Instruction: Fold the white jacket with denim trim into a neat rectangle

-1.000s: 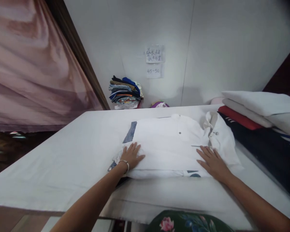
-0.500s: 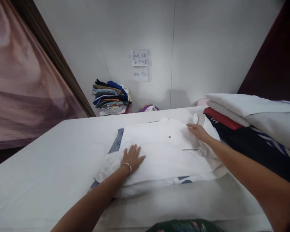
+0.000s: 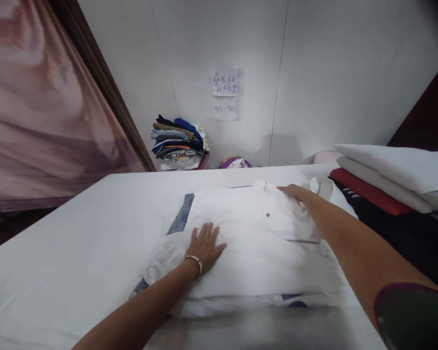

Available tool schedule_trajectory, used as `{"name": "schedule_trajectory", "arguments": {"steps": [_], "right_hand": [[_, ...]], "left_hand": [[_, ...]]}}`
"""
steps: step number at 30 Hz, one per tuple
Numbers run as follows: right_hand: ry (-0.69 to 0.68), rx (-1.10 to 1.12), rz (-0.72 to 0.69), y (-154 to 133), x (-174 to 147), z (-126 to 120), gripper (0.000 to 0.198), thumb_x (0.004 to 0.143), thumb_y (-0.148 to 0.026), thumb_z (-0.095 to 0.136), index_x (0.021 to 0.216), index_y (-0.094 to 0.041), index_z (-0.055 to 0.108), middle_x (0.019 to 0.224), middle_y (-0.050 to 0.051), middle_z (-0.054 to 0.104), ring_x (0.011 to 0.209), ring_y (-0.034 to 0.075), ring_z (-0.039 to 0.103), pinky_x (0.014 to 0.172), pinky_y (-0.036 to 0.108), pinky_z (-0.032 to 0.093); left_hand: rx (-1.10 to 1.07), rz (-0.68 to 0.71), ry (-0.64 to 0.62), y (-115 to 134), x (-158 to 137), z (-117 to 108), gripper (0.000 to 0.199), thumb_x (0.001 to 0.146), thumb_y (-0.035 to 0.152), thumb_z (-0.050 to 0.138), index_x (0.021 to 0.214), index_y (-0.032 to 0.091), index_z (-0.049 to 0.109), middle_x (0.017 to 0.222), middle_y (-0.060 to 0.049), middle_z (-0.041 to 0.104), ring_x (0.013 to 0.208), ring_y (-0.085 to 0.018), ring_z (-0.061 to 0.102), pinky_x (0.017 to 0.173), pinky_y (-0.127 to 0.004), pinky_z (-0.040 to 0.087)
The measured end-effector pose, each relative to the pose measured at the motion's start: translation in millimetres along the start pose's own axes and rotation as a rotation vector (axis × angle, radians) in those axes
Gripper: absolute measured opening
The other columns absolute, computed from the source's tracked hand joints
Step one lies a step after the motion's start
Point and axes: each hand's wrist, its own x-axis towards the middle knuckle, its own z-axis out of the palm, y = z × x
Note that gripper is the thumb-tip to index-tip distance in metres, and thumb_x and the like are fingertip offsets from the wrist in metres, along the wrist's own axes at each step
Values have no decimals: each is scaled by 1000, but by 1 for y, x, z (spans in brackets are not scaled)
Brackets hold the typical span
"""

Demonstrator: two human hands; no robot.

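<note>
A white jacket [image 3: 248, 262] with a dark snap button lies part-folded on the table. Blue frayed denim [image 3: 181, 214] shows at its left edge, and dark printed patches peek from under its near edge. My left hand [image 3: 205, 247], a bracelet on the wrist, rests flat on the jacket's left part with fingers spread. At the far right part, my right hand [image 3: 294, 192] has its fingers drawn together on the fabric, which bunches beneath the palm and wrist. Its thumb is hidden from me.
Folded clothes [image 3: 394, 165] in white, grey, red and black are stacked at the table's right. Beyond the far edge stands another clothes pile [image 3: 180, 141]. Handwritten papers [image 3: 227, 82] hang on the wall. A pink curtain [image 3: 40, 107] drapes at left.
My right hand has moved left over the jacket, bringing loose fabric inward. My left hand stays flat in about the same spot. The whole view has shifted slightly.
</note>
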Motion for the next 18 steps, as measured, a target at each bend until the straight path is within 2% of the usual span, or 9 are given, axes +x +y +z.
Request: {"name": "schedule_trajectory", "arguments": {"steps": [2, 4, 6, 8, 10, 11, 13, 15, 18], "right_hand": [[-69, 31, -17, -10, -9, 2, 33, 72, -46, 69, 70, -13, 63, 62, 5, 62, 64, 18, 58, 61, 29, 46], [-141, 42, -161, -20, -32, 7, 33, 75, -48, 65, 74, -15, 64, 69, 3, 63, 68, 16, 57, 64, 27, 46], [-263, 7, -488, -25, -71, 14, 32, 78, -47, 62, 71, -16, 63, 77, 3, 63, 73, 16, 58, 69, 27, 45], [-484, -22, -806, -25, -116, 23, 23, 80, -39, 61, 78, -17, 66, 91, 6, 64, 85, 17, 59, 77, 28, 45], [-711, -98, -943, -21, -154, 30, 16, 81, -32, 61, 85, -19, 69, 104, 8, 63, 98, 19, 58, 88, 30, 43], [-750, -108, -934, -19, -166, 32, 17, 81, -31, 61, 90, -19, 69, 110, 8, 62, 102, 20, 57, 90, 31, 43], [-768, -83, -795, -16, -173, 32, 21, 83, -34, 60, 93, -19, 70, 107, 8, 64, 99, 19, 59, 88, 31, 45], [-713, -1, -552, -17, -160, 32, 27, 84, -42, 57, 90, -18, 69, 96, 6, 68, 88, 18, 62, 79, 29, 49], [-538, 105, -232, -31, -124, 38, 38, 82, -52, 57, 86, -16, 66, 85, 7, 69, 72, 15, 63, 62, 24, 51]], "left_hand": [[-5, 3, -3, 0, 0, 0, 63, 91, 56, 33, 141, 19, 42, 150, -12, 33, 140, -32, 25, 111, -57, 19], [-15, 6, -4, 0, 0, 0, 63, 91, 56, 33, 141, 18, 42, 150, -13, 33, 140, -32, 25, 111, -57, 18], [-27, 4, -4, 0, 0, -1, 63, 91, 55, 34, 141, 18, 42, 150, -13, 34, 139, -33, 25, 111, -58, 18], [-40, 4, -17, 1, 0, -3, 64, 91, 55, 34, 141, 16, 42, 150, -14, 33, 140, -33, 25, 111, -58, 17], [-51, 2, -44, 2, 0, -6, 65, 91, 55, 32, 142, 15, 40, 151, -15, 31, 140, -33, 23, 111, -59, 16], [-55, 0, -61, 3, 0, -7, 66, 91, 55, 32, 143, 15, 39, 151, -15, 30, 141, -33, 22, 111, -59, 16], [-60, -9, -87, 4, 0, -9, 67, 91, 56, 30, 144, 15, 36, 152, -15, 28, 141, -32, 20, 111, -58, 14], [-61, -20, -99, 5, 0, -10, 68, 91, 57, 29, 145, 16, 35, 153, -14, 27, 142, -31, 19, 112, -57, 12], [-63, -29, -107, 5, 0, -9, 68, 91, 58, 28, 145, 17, 34, 154, -13, 26, 143, -30, 17, 112, -56, 11]]}}
